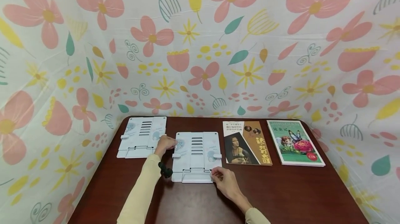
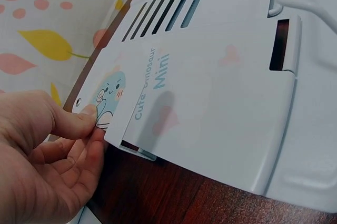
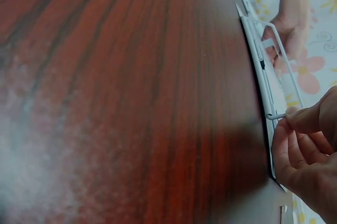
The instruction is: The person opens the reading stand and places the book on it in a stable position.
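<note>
Bookstand (image 1: 197, 158) between both hands (image 1: 164, 144) (image 1: 227, 183)

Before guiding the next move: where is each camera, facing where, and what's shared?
Head: on the head, facing forward and down at the nearer book stand, table and floral cloth; left hand and right hand show.
Left wrist: on that wrist, facing the stand's dinosaur-printed left side; left hand pinches its edge.
Right wrist: on that wrist, facing low across the table; right hand pinches the stand's wire, left hand beyond.
Shared: head and right wrist show both hands.
</note>
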A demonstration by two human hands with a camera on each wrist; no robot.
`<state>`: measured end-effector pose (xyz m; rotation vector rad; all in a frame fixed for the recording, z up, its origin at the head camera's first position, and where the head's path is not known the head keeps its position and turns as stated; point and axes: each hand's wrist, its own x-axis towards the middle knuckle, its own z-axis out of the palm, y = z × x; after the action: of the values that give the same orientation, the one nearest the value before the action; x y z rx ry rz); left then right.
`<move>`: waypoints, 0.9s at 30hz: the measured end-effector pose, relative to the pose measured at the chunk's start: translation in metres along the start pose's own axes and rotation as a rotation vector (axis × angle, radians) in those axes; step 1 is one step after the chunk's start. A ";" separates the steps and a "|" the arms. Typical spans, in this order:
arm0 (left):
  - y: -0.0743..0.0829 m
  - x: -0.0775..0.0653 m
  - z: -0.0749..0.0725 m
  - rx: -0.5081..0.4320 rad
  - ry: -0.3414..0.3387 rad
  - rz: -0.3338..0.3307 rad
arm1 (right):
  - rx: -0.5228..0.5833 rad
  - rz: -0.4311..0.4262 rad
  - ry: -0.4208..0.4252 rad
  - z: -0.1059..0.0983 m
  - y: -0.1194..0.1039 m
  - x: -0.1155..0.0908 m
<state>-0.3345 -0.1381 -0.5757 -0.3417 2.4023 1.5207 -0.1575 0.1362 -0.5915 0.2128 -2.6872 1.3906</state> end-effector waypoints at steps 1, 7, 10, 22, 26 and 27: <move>-0.001 0.000 0.000 -0.003 0.001 0.001 | 0.005 0.005 0.005 0.001 0.000 0.000; -0.001 -0.005 0.002 0.002 0.014 0.022 | 0.013 0.006 0.043 0.005 0.003 -0.004; -0.001 -0.009 0.004 0.020 0.018 0.040 | 0.021 0.000 0.057 0.006 0.005 -0.008; -0.005 -0.011 0.005 0.056 0.062 0.093 | 0.030 0.031 0.039 -0.033 -0.001 0.034; -0.004 -0.010 0.004 0.051 0.085 0.110 | -0.048 0.156 0.086 -0.047 -0.002 0.066; -0.005 -0.010 0.004 0.052 0.089 0.109 | -0.057 0.194 0.063 -0.047 0.000 0.072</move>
<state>-0.3232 -0.1356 -0.5779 -0.2773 2.5628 1.5142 -0.2265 0.1693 -0.5526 -0.0981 -2.7521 1.3404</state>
